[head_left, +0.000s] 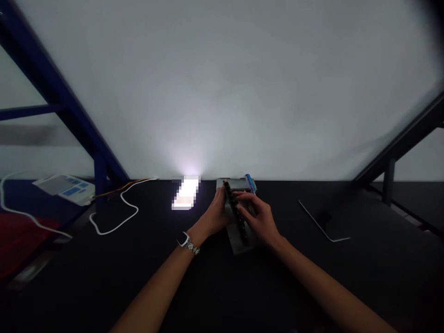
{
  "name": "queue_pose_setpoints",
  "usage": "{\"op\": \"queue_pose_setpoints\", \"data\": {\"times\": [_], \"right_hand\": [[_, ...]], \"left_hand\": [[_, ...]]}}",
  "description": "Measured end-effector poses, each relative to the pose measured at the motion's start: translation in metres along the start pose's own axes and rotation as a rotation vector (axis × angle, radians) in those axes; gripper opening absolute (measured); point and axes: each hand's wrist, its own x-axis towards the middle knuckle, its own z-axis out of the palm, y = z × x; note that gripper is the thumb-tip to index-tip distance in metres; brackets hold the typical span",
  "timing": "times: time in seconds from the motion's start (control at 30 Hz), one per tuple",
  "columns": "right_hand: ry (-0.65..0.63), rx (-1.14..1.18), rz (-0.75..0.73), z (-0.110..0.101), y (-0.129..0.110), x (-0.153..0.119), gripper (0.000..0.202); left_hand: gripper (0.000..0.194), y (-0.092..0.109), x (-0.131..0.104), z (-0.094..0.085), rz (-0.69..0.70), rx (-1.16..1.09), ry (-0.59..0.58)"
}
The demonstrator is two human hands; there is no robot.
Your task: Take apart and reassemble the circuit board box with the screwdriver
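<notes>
Near the middle of the dark table, my left hand (pixel 215 213) is closed round the left side of a long black part (pixel 236 212) with a knobbly edge. My right hand (pixel 259 216) bends over the same part from the right, its fingertips at the upper half; whether they pinch anything small is hidden. The black part is tilted, its top leaning left. Beneath and behind it lies a grey metal plate (pixel 237 247). A blue object (pixel 250 183) stands at the plate's far right corner, just beyond my right fingers.
A bright, pixelated rectangle (pixel 187 193) is left of my hands. Farther left are a white cable (pixel 120 226) and a white sheet with blue patches (pixel 65 188). A bent metal rod (pixel 321 228) lies right. Blue (pixel 69 92) and dark (pixel 391 152) frame bars flank the table.
</notes>
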Motion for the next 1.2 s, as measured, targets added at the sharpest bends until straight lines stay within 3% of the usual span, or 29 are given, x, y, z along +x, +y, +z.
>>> {"op": "queue_pose_setpoints", "data": {"times": [0.13,0.3,0.43,0.6,0.9,1.07,1.2], "right_hand": [[-0.073,-0.062,0.007,-0.004,-0.005,-0.001,0.024],[-0.035,0.084,0.203,-0.02,-0.01,-0.001,0.037],[-0.03,0.047,0.33,-0.033,-0.003,0.0,0.034],[-0.05,-0.121,0.222,-0.041,0.002,0.001,0.029],[-0.183,0.332,0.462,-0.044,-0.003,0.005,0.03],[-0.197,0.41,0.548,-0.049,0.0,0.002,0.044],[-0.196,0.445,0.595,-0.046,0.008,0.0,0.036]], "left_hand": [[0.111,-0.003,0.001,-0.002,0.012,0.079,0.039],[0.117,0.004,0.004,-0.018,0.014,0.224,0.064],[0.106,0.017,0.007,-0.032,0.037,0.286,0.084],[0.097,0.03,0.008,-0.037,0.068,0.222,0.152],[0.06,0.037,0.009,-0.03,0.135,0.222,0.197],[0.04,0.037,0.01,-0.031,0.121,0.188,0.225],[0.035,0.036,0.01,-0.025,0.048,0.122,0.252]]}}
